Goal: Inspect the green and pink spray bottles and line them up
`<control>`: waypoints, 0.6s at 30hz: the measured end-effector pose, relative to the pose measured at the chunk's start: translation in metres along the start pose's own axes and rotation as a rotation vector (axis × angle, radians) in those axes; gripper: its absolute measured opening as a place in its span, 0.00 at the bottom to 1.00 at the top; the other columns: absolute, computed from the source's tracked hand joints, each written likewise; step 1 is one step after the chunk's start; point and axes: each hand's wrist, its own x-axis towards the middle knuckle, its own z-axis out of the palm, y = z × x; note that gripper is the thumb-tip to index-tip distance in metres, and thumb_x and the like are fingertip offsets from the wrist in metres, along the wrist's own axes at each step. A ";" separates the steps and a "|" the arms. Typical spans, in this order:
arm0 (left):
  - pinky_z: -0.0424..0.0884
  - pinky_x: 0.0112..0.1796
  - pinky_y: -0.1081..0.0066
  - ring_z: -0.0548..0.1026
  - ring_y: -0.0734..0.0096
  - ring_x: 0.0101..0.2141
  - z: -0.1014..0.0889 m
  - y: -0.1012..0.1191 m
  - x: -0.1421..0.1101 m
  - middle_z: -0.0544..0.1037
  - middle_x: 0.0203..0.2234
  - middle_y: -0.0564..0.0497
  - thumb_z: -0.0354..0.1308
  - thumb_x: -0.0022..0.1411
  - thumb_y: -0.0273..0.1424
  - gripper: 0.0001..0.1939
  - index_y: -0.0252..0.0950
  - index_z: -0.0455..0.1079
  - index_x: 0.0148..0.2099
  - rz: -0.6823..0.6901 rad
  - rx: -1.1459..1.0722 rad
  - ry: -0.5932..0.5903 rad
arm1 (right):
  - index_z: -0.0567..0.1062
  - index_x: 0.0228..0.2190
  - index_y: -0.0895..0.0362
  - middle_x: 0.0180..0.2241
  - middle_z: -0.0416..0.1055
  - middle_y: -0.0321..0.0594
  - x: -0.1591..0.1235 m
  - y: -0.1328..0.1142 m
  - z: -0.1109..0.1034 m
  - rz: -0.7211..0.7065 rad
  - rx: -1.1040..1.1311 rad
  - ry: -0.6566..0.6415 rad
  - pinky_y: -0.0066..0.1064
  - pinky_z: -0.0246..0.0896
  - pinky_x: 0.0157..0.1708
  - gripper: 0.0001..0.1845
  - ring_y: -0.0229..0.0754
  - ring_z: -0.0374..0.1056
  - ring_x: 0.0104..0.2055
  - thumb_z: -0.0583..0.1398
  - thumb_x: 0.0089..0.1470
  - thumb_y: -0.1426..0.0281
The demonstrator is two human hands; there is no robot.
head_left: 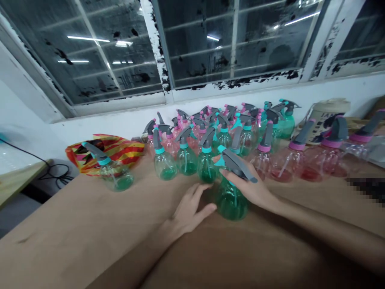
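My right hand is wrapped round the neck of a green spray bottle with a turquoise collar and grey trigger head. Dark green liquid shows in its round clear body. Just left of that bottle, my left hand is held with its fingers apart and nothing in it. Behind both hands stand more spray bottles with green liquid, among them one green bottle close behind the held one. To the right is a row of pink spray bottles with pink collars.
One green spray bottle stands apart at the left, by a red and yellow striped bag. Many pink and green bottles crowd against the wall. A beige printed container is at the back right. A black cable lies beyond the table's left edge.
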 end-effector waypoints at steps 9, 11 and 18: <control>0.69 0.39 0.68 0.75 0.67 0.36 -0.006 -0.016 0.007 0.76 0.33 0.51 0.41 0.69 0.39 0.16 0.38 0.68 0.38 -0.188 0.133 0.145 | 0.75 0.42 0.48 0.36 0.74 0.36 0.006 0.005 -0.003 -0.065 0.063 -0.117 0.37 0.63 0.40 0.14 0.43 0.69 0.35 0.58 0.53 0.66; 0.69 0.39 0.68 0.75 0.66 0.36 -0.004 -0.015 0.006 0.75 0.33 0.51 0.42 0.69 0.38 0.15 0.38 0.68 0.38 -0.191 0.142 0.143 | 0.76 0.41 0.47 0.38 0.74 0.36 0.007 0.004 -0.004 -0.081 0.091 -0.142 0.37 0.63 0.41 0.12 0.43 0.69 0.37 0.58 0.54 0.64; 0.70 0.41 0.64 0.75 0.64 0.40 0.000 -0.009 0.003 0.75 0.38 0.49 0.45 0.68 0.35 0.11 0.38 0.67 0.41 -0.172 0.171 0.098 | 0.76 0.32 0.52 0.25 0.70 0.34 0.004 0.005 -0.003 -0.086 0.095 -0.142 0.32 0.62 0.32 0.10 0.38 0.67 0.29 0.58 0.55 0.61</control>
